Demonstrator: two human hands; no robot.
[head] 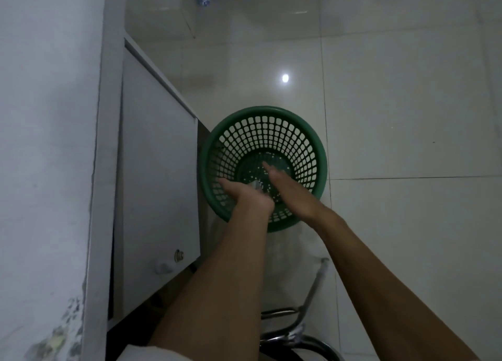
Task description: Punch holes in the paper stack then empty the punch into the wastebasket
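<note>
Forearms reach over wastebasket (264, 168). Left hand (248, 196) grips punch (256, 184); right hand (285, 183) open, flat. Risk: chads falling through the mesh onto floor (394, 116).

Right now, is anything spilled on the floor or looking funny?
No spill shows on the floor. The little white paper dots lie inside the green wastebasket, where they belong. One oddity: the basket's walls are open mesh. The punch is mostly hidden between both hands.
</note>
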